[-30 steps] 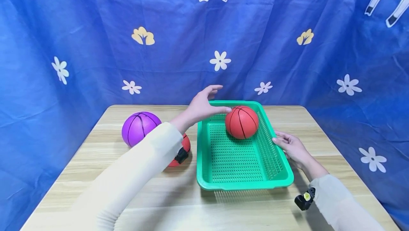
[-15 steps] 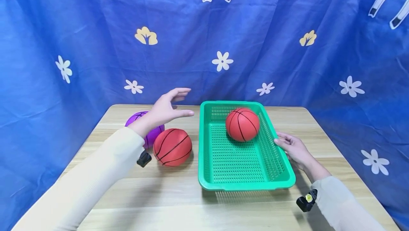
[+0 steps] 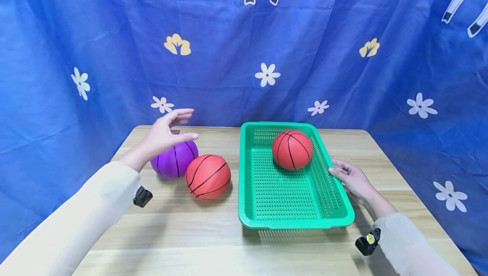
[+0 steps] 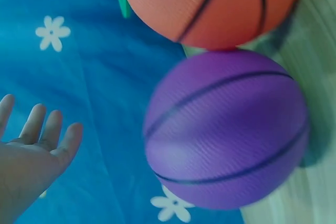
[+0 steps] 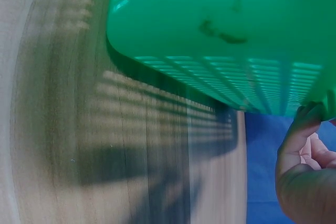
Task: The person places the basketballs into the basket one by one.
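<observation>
My left hand (image 3: 162, 135) hovers with fingers and thumb spread, overlapping the purple ball (image 3: 175, 161) in the head view. In the left wrist view the hand (image 4: 37, 153) holds nothing, and the purple ball (image 4: 226, 135) lies off to its side. A red basketball (image 3: 208, 177) sits right beside the purple one. Another red basketball (image 3: 292, 150) rests inside the green perforated basket (image 3: 244, 182), toward its back right. On the basket's right side, my right hand (image 3: 352, 182) grips the rim, its thumb on top. The right wrist view has that hand (image 5: 307, 177) at the basket wall (image 5: 252, 19).
Everything stands on a light wooden table (image 3: 190, 242). A blue curtain (image 3: 221, 68) with white flowers hangs along the back and sides. Small black wrist cameras sit at the left sleeve (image 3: 110, 187) and the right sleeve (image 3: 400, 238).
My left hand has moved left from above the basket to over the purple ball, uncovering the nearer red basketball. The right hand keeps its grip on the rim.
</observation>
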The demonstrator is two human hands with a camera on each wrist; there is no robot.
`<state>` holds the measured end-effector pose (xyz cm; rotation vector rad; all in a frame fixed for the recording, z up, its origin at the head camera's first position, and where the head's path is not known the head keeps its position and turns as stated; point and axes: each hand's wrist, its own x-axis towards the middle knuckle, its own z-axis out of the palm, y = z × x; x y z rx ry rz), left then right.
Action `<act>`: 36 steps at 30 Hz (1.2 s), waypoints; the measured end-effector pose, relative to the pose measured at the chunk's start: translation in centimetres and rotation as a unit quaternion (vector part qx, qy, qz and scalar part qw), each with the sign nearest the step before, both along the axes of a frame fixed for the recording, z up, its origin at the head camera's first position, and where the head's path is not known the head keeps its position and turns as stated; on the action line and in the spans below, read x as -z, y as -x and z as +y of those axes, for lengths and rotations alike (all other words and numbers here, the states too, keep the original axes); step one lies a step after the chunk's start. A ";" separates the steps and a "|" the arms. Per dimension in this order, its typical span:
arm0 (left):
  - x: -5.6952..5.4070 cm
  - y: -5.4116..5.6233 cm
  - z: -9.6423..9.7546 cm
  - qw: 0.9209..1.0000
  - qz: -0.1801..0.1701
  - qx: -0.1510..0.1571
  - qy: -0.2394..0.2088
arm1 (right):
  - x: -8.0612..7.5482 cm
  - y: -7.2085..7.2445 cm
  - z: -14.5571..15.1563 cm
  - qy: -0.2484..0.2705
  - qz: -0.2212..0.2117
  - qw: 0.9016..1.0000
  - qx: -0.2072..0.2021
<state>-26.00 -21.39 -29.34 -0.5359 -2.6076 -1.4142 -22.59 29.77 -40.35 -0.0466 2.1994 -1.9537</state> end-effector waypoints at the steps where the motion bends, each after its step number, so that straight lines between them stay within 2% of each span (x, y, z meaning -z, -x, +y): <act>1: 0.2 -0.1 -0.4 1.000 -0.001 -0.004 -0.004 | 0.0 0.0 0.0 -0.001 0.000 1.000 0.000; 10: 2.5 -0.4 -3.8 0.999 -0.011 -0.037 -0.010 | 0.1 0.0 0.0 -0.015 0.007 1.000 0.005; 21: 6.6 -0.4 -7.3 0.997 -0.006 -0.076 0.016 | 0.2 0.0 0.0 0.005 0.005 1.000 0.000; 27: 8.6 -0.6 -8.4 0.995 -0.045 -0.079 0.032 | 0.1 0.0 0.0 -0.005 0.005 1.000 0.004; 31: 9.5 -0.8 -8.5 0.995 -0.071 -0.070 0.029 | 0.1 -0.1 0.0 -0.003 0.000 1.000 0.004; 36: 10.4 -0.8 -8.7 0.995 -0.071 -0.060 0.024 | 0.1 -0.1 0.0 -0.005 0.001 1.000 0.006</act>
